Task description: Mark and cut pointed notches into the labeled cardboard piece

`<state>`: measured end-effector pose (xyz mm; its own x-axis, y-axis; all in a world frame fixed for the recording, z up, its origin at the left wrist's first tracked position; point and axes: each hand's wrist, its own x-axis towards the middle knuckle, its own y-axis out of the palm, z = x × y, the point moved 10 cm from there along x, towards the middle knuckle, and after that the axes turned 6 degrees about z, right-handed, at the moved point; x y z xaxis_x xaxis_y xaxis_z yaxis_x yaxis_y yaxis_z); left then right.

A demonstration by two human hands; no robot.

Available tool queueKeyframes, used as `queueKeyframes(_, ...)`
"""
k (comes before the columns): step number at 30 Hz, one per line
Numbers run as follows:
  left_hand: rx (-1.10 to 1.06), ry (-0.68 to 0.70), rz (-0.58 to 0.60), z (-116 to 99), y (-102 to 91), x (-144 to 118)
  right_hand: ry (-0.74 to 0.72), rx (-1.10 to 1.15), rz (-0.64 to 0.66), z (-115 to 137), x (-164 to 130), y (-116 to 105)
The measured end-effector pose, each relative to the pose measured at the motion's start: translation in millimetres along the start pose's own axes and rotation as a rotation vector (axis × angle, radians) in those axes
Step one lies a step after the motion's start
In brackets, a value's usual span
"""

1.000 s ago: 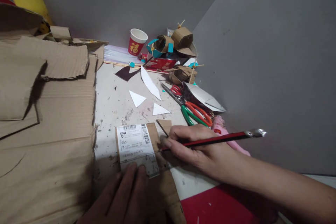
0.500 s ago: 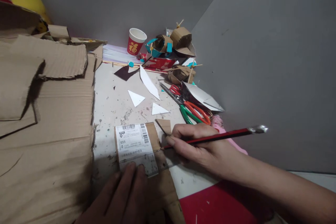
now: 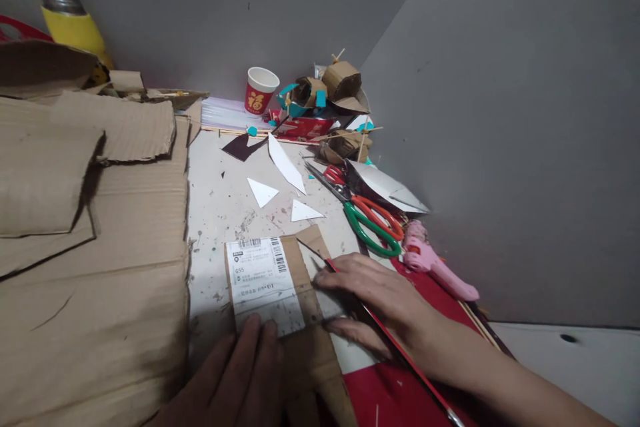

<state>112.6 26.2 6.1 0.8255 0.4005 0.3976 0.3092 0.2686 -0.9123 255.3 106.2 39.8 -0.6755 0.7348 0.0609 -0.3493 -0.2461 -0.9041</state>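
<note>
The left hand [image 3: 245, 373] is pressing flat, fingers together, on the cardboard piece [image 3: 300, 320] with its shipping label [image 3: 263, 280], lying on the table [image 3: 220, 193] beside stacked cardboard sheets [image 3: 90, 247]. The right hand [image 3: 380, 300] is pinching a red pencil [image 3: 400, 353], its tip touching the cardboard's right edge; scissors [image 3: 367, 217] and a pink glue gun [image 3: 433, 260] are lying just beyond.

The left hand [image 3: 240, 373] enters from the bottom edge, palm down, fingers stretched forward and held close together, the fingertips pressed flat. The right hand [image 3: 373, 297] reaches in from the lower right, its bare forearm running diagonally to the corner of the view. Its wrist is low, the back of the hand faces up, and the fingers extend leftward, loosely curled in a light grip.
</note>
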Motion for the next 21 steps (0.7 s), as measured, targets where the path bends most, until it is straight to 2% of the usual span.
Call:
queueKeyframes(6,0.053,0.057,0.005,-5.6,-2.8,5.4,0.02,0.027,0.123,-6.2,-2.7,6.9)
queueKeyframes(10,0.084,-0.029,-0.023,-3.7,-1.2,6.8,-0.01,0.034,0.1,-6.9,-3.4,6.2)
queueKeyframes(21,0.026,-0.061,-0.023,3.3,-4.5,14.4,-0.05,-0.009,0.023,-6.0,-0.6,0.4)
